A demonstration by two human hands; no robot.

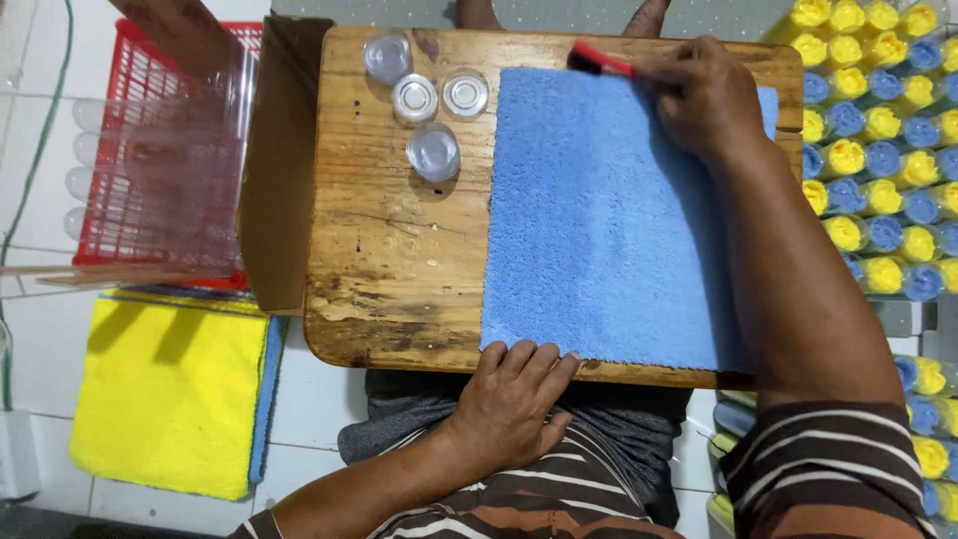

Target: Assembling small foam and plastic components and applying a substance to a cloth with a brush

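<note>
A blue cloth lies spread flat over the right half of a worn wooden board that seems to rest across the person's lap in the middle of the frame. The right hand, at the upper right of the cloth, is closed around a small brush with a red handle; the handle pokes out to the left of the fingers, its dark tip sitting at the cloth's top edge. The left hand rests at the lower edge of the board, fingers together and curled over the rim, their tips touching the near hem of the cloth as if pinning it. The cloth looks soft, fluffy and light, so I'd judge it would bunch or slide under a stroke unless held down at an edge or corner; it is best taken by a hem or corner. The brush looks light and stiff, easy to grip along its handle. On the bare wood to the left of the cloth, toward the top, stand four small clear plastic cups close together, thin and easily knocked. At the upper left sits a red plastic basket with a clear tray in front of it, and below that a yellow cloth lies on the floor. Along the right edge are rows of rolled blue and yellow cloths.
</note>
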